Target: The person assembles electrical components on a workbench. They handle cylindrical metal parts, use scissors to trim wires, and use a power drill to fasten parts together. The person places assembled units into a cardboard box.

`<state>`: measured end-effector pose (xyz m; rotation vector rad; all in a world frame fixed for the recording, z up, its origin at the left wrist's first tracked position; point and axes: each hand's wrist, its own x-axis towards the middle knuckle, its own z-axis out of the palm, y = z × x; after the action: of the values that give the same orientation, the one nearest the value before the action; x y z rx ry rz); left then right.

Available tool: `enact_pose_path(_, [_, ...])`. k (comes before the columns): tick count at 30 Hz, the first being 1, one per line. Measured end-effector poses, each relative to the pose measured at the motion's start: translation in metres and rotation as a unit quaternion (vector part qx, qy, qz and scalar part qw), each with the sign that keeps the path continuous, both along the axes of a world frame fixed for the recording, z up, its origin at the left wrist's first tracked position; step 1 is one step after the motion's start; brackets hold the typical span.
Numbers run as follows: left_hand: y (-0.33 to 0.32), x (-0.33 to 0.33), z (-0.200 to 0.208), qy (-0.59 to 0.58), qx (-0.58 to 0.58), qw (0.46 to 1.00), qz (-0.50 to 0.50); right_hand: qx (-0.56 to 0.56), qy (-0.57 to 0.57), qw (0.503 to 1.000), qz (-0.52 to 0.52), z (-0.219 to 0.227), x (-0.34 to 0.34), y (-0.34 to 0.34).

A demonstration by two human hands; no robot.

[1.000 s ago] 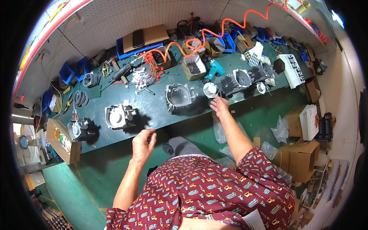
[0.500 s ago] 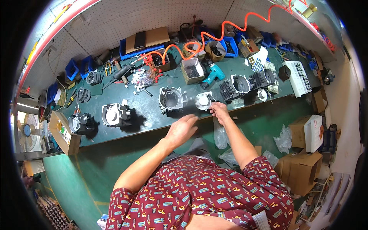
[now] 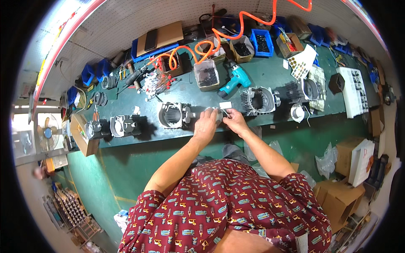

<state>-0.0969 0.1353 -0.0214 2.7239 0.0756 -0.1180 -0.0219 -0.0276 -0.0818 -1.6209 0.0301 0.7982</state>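
Both hands are together on a small round, pale-metal end cover [image 3: 219, 117] at the bench's front edge, mostly hidden by my fingers. My left hand [image 3: 205, 125] is closed around its left side. At its right side, my right hand [image 3: 235, 122] pinches it with thumb and fingers. Just behind sits a small white label or tab [image 3: 225, 105]. An open grey finned motor housing [image 3: 171, 116] stands left of my hands, and a similar motor housing [image 3: 258, 101] stands to their right. Another round pale cover [image 3: 298, 113] with a wire lies farther right.
A teal cordless drill [image 3: 236, 80] lies behind my hands, beside a box of dark screws [image 3: 206, 76]. An orange coiled hose [image 3: 240, 29] crosses above the bench. Two more housings [image 3: 123, 125] stand at left. A white foam tray [image 3: 353, 92] is at right.
My left hand has come forward and right onto the end cover, where my right hand was alone before. The whole view has shifted, and the cover is now largely hidden by my fingers.
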Motion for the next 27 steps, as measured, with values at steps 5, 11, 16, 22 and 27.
enact_pose_path(5, [0.008,0.003,-0.009,-0.027,0.010,0.999,-0.020,-0.022,-0.213,0.970,0.117,0.005,0.019,0.006])
enact_pose_path(11, [0.005,-0.017,0.066,-0.034,-0.069,0.997,-0.020,-0.036,-0.214,0.940,0.262,0.087,0.048,-0.005])
enact_pose_path(16, [0.024,-0.032,0.114,-0.054,-0.111,0.991,-0.044,-0.018,-0.192,0.936,0.295,0.140,0.055,0.011])
enact_pose_path(22, [0.055,-0.063,0.151,-0.086,-0.130,0.988,-0.018,0.032,-0.118,0.918,0.377,0.194,0.044,0.046])
enact_pose_path(27, [0.073,-0.083,0.170,-0.110,-0.140,0.984,0.000,0.021,-0.249,0.835,0.489,0.212,0.049,0.093])
